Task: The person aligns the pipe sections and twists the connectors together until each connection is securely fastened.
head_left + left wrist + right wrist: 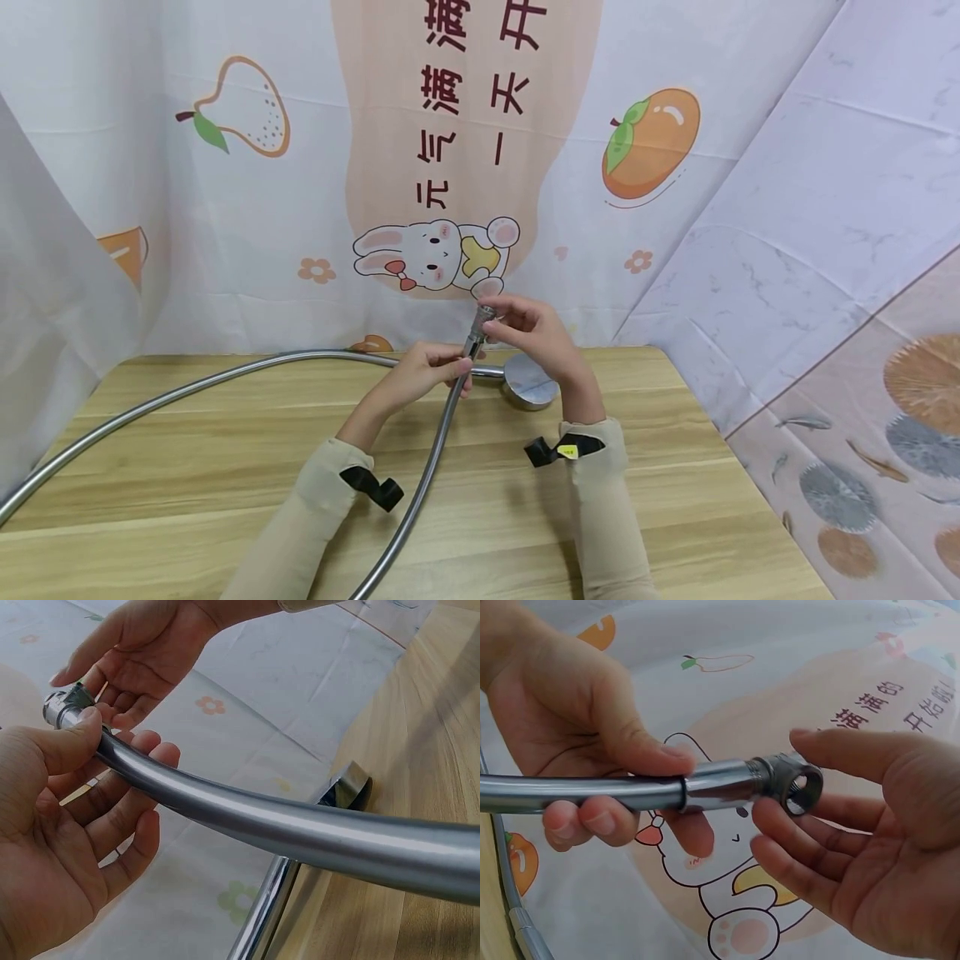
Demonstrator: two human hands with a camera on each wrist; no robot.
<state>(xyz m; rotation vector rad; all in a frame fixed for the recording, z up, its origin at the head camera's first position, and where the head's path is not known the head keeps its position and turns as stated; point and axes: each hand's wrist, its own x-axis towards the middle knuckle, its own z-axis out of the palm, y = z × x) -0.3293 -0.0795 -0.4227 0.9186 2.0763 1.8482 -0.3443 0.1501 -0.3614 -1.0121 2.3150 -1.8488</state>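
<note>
My left hand grips a grey metal shower hose close to its end, with the thumb on one side and the fingers beneath. A shiny sleeve caps that end of the hose. On the sleeve sits a small chrome fitting with round holes in it. My right hand pinches this fitting between thumb and fingertips, as the right wrist view shows. Behind the hands, a chrome shower head lies on the wooden table, its handle partly hidden by the left hand.
The hose also arcs across the table on the left, and its near part leaves the bottom of the head view. A printed cloth with a rabbit and fruit hangs behind the table. More patterned cloth hangs at the right.
</note>
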